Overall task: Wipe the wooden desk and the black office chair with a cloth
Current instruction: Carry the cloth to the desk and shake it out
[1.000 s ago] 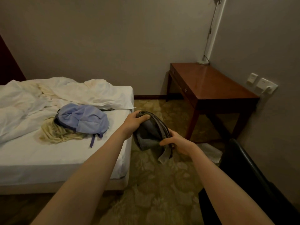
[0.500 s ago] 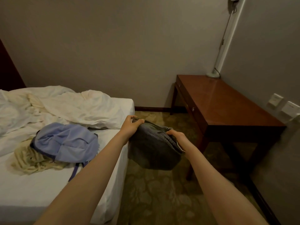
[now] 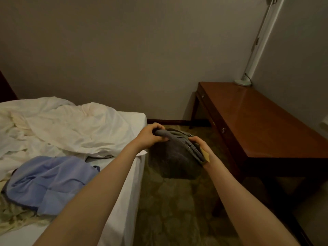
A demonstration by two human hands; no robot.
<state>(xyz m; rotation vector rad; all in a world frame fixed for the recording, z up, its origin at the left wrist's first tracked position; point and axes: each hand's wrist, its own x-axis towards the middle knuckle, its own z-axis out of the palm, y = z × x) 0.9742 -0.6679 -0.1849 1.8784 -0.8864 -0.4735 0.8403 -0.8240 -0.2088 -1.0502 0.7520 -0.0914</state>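
Bed (image 3: 133, 121) at left, bench (image 3: 257, 125) at right, floor (image 3: 177, 210) between. Bedding (image 3: 62, 125) lies at the bed's far end, a garment (image 3: 48, 180) nearer. A lamp base (image 3: 242, 82) stands on the bench's far end. Left hand (image 3: 150, 135) and right hand (image 3: 200, 144) hold a cloth (image 3: 175, 157) above the floor.

Nothing written could be read in the view: no text, brand, number or sign. A small tan patch (image 3: 205, 154) showed at the edge of the grey cloth (image 3: 174, 157), but it was too small and blurred to tell whether it carried any print.
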